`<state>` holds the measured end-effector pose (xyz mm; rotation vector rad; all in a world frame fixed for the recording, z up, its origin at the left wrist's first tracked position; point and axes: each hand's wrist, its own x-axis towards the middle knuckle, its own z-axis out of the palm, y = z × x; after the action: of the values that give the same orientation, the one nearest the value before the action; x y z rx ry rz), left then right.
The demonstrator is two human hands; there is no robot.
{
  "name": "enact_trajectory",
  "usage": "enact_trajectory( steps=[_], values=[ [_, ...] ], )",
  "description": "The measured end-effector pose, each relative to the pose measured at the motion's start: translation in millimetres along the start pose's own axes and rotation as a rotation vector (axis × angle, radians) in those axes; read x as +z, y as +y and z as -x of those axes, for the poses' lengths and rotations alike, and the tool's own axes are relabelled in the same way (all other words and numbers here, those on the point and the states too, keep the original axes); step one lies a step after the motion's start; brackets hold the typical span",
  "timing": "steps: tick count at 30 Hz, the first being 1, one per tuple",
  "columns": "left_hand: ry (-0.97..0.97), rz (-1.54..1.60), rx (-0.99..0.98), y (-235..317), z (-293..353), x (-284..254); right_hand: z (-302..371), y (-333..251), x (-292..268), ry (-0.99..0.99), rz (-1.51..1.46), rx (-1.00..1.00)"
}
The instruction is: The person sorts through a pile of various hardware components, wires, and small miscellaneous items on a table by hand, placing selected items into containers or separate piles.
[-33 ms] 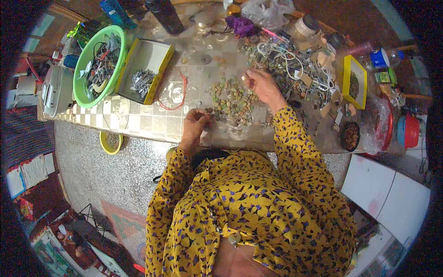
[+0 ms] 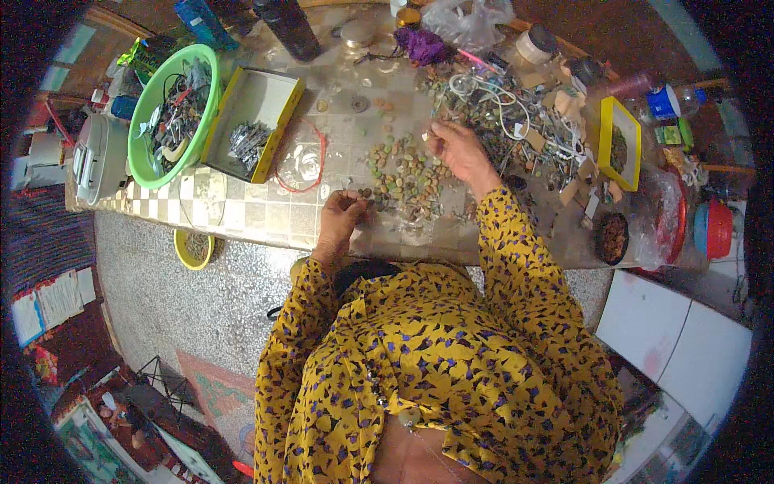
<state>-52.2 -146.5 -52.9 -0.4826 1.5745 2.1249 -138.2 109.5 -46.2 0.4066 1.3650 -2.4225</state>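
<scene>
A spread of small round discs, brown, tan and greenish like coins or buttons, lies on the checked tabletop between my hands. My left hand is at the near left edge of this spread. Its thumb and fingers are pinched together beside a few dark discs; what they grip, if anything, is too small to make out. At the upper right of the discs, my right hand holds a small whitish piece between thumb and fingertips. A heap of metal bits and cables lies just beyond it.
On the left stand a green basin of mixed parts and a yellow-edged box with metal pieces. A red cord loop lies nearby. Rightward are a yellow-framed tray and a dark bowl. A yellow bowl sits below the table edge.
</scene>
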Motion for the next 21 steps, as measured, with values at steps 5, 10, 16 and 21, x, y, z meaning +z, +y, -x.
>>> enact_trajectory(
  steps=[5, 10, 16, 21],
  values=[
    [0.013, 0.007, -0.004, 1.8, 2.2, 2.5, -0.4, 5.7, -3.6, -0.025, -0.085, 0.038],
    [0.012, 0.043, 0.007, 2.4, 4.3, 3.6, 3.1, 1.6, 10.2, 0.055, -0.107, 0.032],
    [0.054, -0.023, -0.014, 1.2, 4.2, 1.3, -1.4, 4.7, 24.6, 0.127, 0.611, -0.137],
    [0.031, 0.01, 0.016, 1.0, 6.8, 1.8, -6.0, 3.4, 46.3, 0.129, 1.227, -0.391]
  ],
)
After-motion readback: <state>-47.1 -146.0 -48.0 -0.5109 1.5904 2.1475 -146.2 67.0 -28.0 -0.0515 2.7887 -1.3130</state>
